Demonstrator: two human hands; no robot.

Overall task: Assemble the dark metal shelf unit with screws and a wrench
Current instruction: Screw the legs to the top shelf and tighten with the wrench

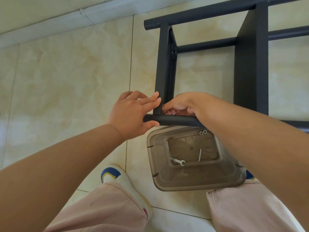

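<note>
The dark metal shelf unit (250,64) lies on its side on the floor, its near round tube (177,119) running left to right. My left hand (133,113) grips the end of that tube, thumb under it, fingertips against the upright panel (163,72). My right hand (182,104) is curled behind the tube at the joint, its fingers pinching something small that I cannot make out. A clear brownish plastic bin (192,180) just below holds a small silver wrench (177,161), two long screws (200,154) and two washers (203,132).
Beige floor tiles surround the frame, with a pale baseboard (66,20) at the upper left. My knees in pink trousers and a white shoe (117,176) flank the bin.
</note>
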